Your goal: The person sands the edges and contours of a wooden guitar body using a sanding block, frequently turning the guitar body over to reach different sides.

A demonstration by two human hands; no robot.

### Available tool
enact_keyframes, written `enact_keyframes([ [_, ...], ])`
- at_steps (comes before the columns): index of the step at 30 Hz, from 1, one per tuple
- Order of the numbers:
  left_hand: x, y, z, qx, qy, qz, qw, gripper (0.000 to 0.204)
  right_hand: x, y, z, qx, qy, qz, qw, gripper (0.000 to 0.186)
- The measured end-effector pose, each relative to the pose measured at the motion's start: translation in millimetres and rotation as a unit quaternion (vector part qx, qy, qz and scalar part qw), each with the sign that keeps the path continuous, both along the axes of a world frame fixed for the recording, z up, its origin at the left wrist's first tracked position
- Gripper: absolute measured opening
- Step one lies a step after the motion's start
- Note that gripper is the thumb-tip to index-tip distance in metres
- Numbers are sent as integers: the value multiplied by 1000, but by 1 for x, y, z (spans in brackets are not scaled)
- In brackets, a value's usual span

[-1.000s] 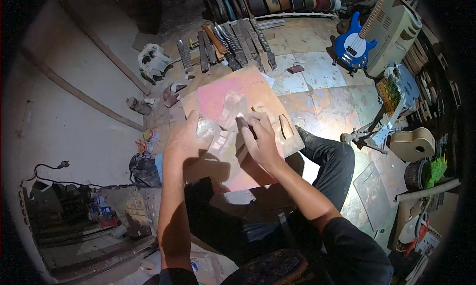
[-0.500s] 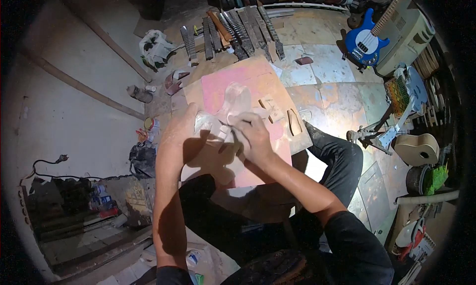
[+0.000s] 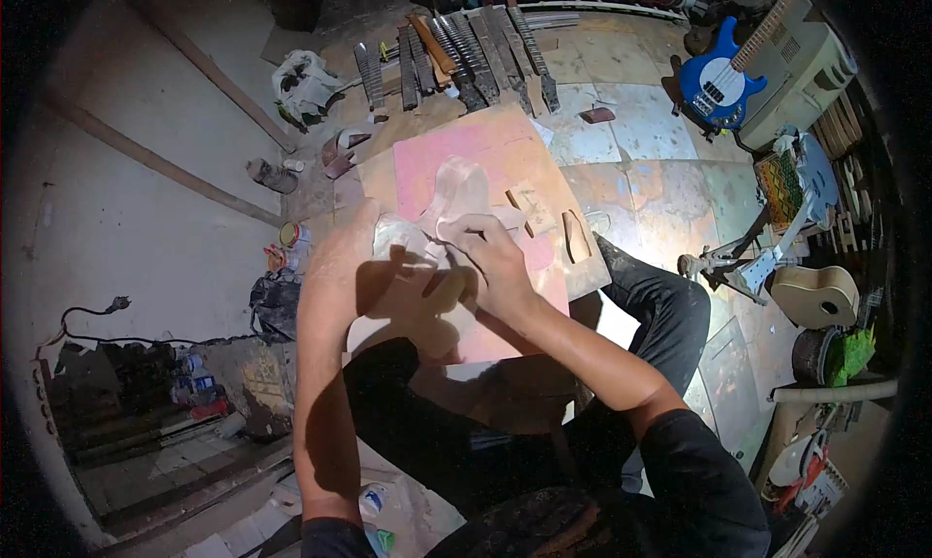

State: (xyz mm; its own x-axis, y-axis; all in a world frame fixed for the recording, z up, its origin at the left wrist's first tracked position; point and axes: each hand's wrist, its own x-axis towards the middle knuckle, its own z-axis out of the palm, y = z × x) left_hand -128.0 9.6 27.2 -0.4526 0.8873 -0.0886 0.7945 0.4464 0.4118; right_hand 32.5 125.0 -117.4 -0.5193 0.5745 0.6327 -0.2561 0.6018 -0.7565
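A pale, dusty wooden guitar body [image 3: 460, 184] with a rounded horn lies on a pink-and-tan board [image 3: 544, 170] across my lap. My left hand [image 3: 377, 234] curls over its left side, the fingertips partly hidden and whitish with dust. Over the middle of the body, the fingers of my right hand [image 3: 492, 259] are pinched together against the wood. Whatever they hold is too small and shaded to name. Small cut wooden pieces [image 3: 576, 237] rest on the board to the right of the body.
Guitar necks [image 3: 476, 58] lie on the floor beyond the board. A blue bass guitar [image 3: 720, 81] leans at the upper right, and an acoustic guitar body [image 3: 815, 296] sits at the right. Left are a jar [image 3: 293, 234], a black bag [image 3: 277, 304] and a power plug [image 3: 118, 304].
Both hands have shifted very slightly left, staying on the guitar body. My right fingers remain pinched, and the view has moved a little.
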Motion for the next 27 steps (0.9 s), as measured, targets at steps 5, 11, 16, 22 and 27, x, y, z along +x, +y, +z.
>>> enact_keyframes([
  [5, -8, -3, -9, 30, 20, -36, 999, 54, -1, 26, 0, 121, -49, -81, 988, 34],
  [11, -6, 1, -8, 8, 32, -33, 999, 50, -1, 20, -4, 50, -23, -62, 997, 25],
  [16, -3, 3, -2, 10, -9, 15, 1000, 43, 12, 7, 6, -102, -41, 86, 990, 24],
  [22, 4, 13, 7, 6, -25, 13, 1000, 40, 2, 29, -1, 35, -25, -52, 998, 32],
  [27, -10, 2, 1, 9, -22, 26, 999, 40, 5, 35, 10, 47, -40, 53, 997, 34],
])
